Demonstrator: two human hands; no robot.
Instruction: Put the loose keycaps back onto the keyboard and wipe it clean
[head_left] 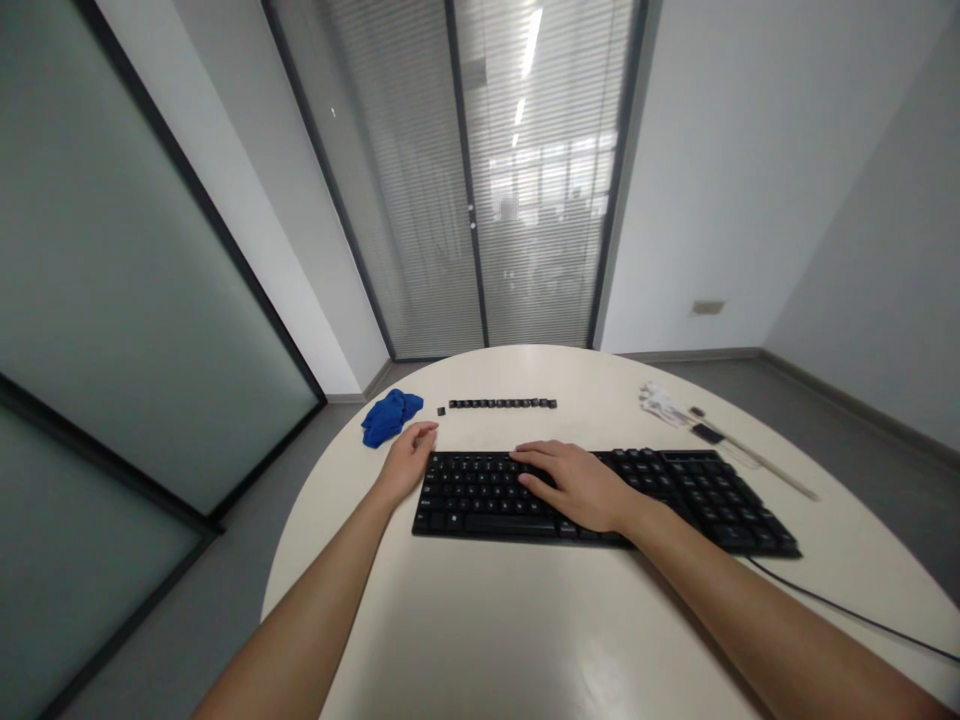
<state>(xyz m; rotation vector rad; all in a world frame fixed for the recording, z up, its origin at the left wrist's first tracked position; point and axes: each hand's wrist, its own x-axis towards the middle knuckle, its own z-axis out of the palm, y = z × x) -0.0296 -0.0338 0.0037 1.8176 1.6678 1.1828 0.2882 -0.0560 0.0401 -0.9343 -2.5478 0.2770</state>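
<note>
A black keyboard (480,522) lies flat on the table. My right hand (574,485) rests over its middle keys, fingers stretched out and thumb apart, hiding part of the upper rows. Beside the keyboard's upper left corner is my left hand (409,460), its fingers loosely extended and its thumb side close to the keyboard's edge. Nothing shows in its grasp. Behind the keyboard runs a line of small black keycaps (502,403). One single keycap (441,411) sits a little apart at the left end of that line.
A crumpled blue cloth (391,416) lies at the back left of the round white table (480,620). On the right are a white bundle (660,402), a thin stick (772,468) and a small dark block (707,433). The keyboard's cable (847,606) trails off right.
</note>
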